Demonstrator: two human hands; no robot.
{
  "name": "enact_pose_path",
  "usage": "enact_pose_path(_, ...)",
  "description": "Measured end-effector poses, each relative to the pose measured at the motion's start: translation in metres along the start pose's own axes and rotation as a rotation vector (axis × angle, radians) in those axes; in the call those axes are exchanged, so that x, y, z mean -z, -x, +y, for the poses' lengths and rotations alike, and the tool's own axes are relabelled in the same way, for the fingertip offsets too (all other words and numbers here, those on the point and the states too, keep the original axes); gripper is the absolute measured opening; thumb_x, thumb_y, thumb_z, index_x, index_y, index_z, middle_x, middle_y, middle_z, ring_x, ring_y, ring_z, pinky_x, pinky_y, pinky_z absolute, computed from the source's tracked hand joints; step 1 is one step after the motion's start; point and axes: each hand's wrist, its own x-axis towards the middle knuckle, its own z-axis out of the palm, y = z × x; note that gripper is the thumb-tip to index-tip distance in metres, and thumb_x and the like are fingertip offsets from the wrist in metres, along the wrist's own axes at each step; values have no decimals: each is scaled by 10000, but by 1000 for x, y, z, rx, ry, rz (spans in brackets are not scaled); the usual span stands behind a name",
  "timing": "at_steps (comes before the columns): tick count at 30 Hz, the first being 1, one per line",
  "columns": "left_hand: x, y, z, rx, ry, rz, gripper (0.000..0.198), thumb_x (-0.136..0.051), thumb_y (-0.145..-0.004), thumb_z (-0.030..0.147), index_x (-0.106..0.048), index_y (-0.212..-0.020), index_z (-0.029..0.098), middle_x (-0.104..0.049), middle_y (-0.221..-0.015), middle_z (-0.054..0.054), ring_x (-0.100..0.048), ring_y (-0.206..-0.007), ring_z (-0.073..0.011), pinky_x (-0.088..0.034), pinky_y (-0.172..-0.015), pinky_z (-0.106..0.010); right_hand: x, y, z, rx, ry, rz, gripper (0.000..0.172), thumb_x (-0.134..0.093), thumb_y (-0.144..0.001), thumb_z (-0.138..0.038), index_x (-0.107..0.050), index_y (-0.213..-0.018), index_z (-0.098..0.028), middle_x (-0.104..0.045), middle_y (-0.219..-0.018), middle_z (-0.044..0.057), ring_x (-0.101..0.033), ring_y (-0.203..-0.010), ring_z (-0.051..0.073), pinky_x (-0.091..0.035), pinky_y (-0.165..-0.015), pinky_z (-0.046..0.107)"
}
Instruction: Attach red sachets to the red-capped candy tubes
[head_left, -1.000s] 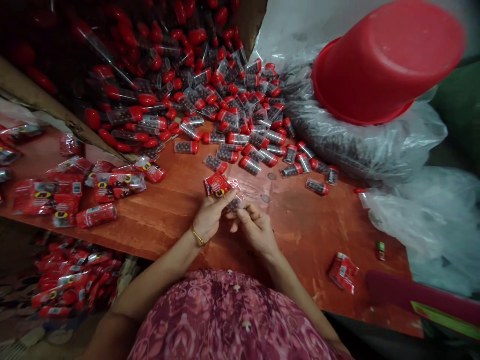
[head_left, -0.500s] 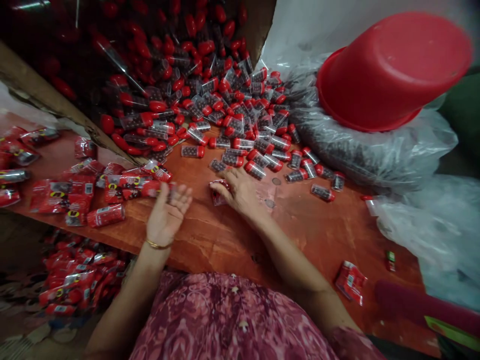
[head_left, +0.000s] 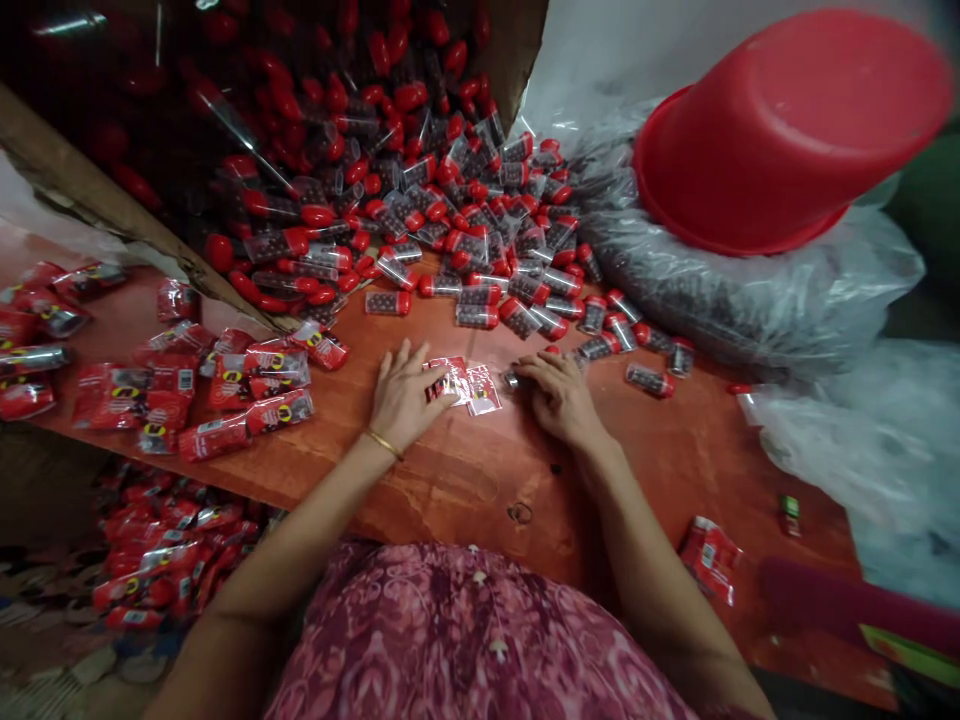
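My left hand, with a gold bangle at the wrist, rests on the table, its thumb and fingers on the edge of a flat red printed packet. The packet's shiny white-and-red end points right. Facing it, my right hand has its fingers curled round a small clear bottle; the bottle's end shows at the fingertips and the rest is mostly covered. Beyond both hands lies a heap of clear bottles with red caps and dark contents, spilling from a cardboard box.
Filled red packets lie at the left, with more piled below the table edge. An upturned red tub sits on a plastic bag at the back right. A lone red packet lies near the right front.
My left hand has moved right from the filled packets onto the flat packet. My right hand has shifted right, off that packet, and now holds a bottle. One more filled packet lies at the left.
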Motion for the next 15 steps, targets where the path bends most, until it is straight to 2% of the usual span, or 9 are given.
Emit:
enact_pose_path(2,-6,-8,-4,-23,-137,-85,262,-687,-690,346,-709,-948,300,-527,-1320,-69,-321,-1319,-329,-174,-1072,-555,3,15,-4,-19,6,56,335,-459,-759,-114,-606,-1054,-179,-622,-1143,106,-503,-1133,263,-393,-946,487)
enact_pose_path(4,-10,-12,-6,-12,-208,-96,219,-628,-748,345,-710,-947,305,-531,-1317,-67,-332,-1314,-323,-194,-1062,-551,3,23,-13,-60,15,134,279,-508,-762,-166,-613,-1020,-176,-610,-1149,122,-505,-1132,272,-406,-941,489)
enact_pose_path(8,-18,-11,-4,6,-273,-41,215,-577,-788,353,-714,-943,293,-546,-1300,-77,-360,-1298,-318,-221,-1051,-535,-2,22,-38,-147,-8,264,196,-526,-783,-196,-631,-948,-205,-628,-1115,103,-526,-1100,264,-424,-924,479)
enact_pose_path(15,-27,-16,-7,4,-210,85,200,-570,-788,345,-731,-866,257,-594,-1235,-97,-417,-1262,-316,-242,-1039,-530,-7,7,-71,-170,-135,316,146,-519,-815,-202,-649,-880,-195,-671,-1038,103,-573,-989,235,-421,-903,432)
